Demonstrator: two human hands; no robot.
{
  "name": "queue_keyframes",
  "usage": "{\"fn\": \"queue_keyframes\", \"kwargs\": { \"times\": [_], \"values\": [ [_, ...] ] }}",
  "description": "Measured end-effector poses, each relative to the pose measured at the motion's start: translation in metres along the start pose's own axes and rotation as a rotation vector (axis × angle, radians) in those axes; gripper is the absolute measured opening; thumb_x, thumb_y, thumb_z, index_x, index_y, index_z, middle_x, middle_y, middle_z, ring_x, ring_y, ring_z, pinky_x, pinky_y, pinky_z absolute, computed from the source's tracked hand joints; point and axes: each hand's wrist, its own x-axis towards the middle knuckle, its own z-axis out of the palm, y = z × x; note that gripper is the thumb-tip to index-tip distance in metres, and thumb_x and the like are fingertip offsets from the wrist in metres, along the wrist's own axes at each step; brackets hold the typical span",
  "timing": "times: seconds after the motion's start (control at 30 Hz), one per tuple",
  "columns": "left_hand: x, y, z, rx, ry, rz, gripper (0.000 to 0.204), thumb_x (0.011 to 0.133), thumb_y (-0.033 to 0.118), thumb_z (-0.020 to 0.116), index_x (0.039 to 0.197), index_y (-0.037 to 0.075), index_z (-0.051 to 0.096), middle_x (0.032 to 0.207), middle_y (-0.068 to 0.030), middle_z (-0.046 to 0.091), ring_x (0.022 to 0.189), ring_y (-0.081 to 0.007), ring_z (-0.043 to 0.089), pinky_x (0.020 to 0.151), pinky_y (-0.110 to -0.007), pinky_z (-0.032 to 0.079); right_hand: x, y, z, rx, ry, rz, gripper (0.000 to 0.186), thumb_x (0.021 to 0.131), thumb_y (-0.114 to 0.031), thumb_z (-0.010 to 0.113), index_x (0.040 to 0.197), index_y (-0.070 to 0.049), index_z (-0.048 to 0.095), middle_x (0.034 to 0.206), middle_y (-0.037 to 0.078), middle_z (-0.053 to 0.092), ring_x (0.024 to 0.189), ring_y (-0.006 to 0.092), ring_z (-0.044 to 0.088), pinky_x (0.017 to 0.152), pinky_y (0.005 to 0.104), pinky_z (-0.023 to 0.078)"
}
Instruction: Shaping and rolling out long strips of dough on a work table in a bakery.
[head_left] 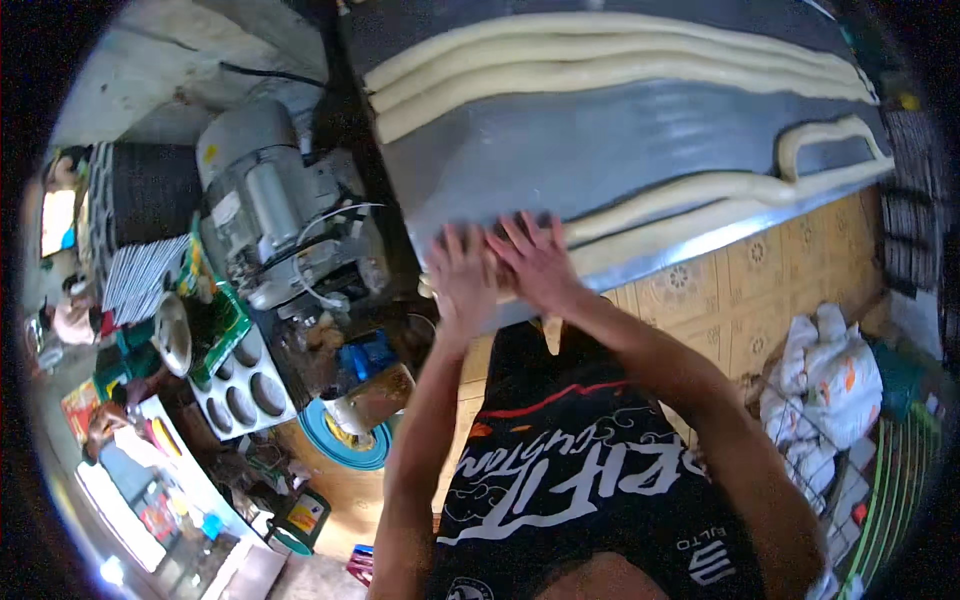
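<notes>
On the steel worktop (480,170), both of my hands lie side by side near the near-left corner, fingers outstretched over the left end of a long pale dough rope (650,200). My left hand (462,275) is slightly blurred at the fingertips; my right hand (530,255) rests just right of it, also flat on the dough, which is mostly hidden beneath them. That rope runs right along the front edge beside another strand (700,215), with a loop (832,130) at the right end. Several long parallel dough ropes (620,55) lie along the back of the worktop.
A grey machine (260,200) stands left, beside stacked dark trays (140,200), a holed white tray (240,390) and a blue round lid (345,440). Right are stacked racks (910,190) and white sacks (820,390). A tiled floor (700,300) shows below the front edge.
</notes>
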Motion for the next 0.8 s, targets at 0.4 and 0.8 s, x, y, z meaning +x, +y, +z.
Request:
{"fn": "queue_keyframes", "kwargs": {
  "times": [0.4, 0.8],
  "values": [
    [-0.057, -0.035, -0.018, -0.571, -0.119, -0.279, 0.058, 0.091, 0.024, 0.073, 0.147, 0.009, 0.065, 0.15, -0.0144, 0.064, 0.149, -0.0406, 0.046, 0.124, -0.056, 0.031, -0.005, -0.04, -0.01, 0.274, 0.005, -0.144, 0.038, 0.086, -0.019, 0.074, 0.123, -0.012, 0.068, 0.142, 0.007, 0.066, 0.133, 0.0318, 0.059, 0.118, 0.0499, 0.043],
    [0.068, 0.195, 0.02, -0.48, 0.097, 0.019, 0.036, 0.097, 0.021, 0.067, 0.129, 0.007, 0.075, 0.135, -0.0111, 0.075, 0.134, -0.0324, 0.062, 0.115, -0.047, 0.045, -0.059, 0.304, -0.13, 0.065, -0.063, -0.101, 0.054, 0.09, -0.03, 0.075, 0.141, -0.016, 0.066, 0.123, 0.004, 0.063, 0.108, 0.0244, 0.061, 0.106, 0.0497, 0.046]
  ]
}}
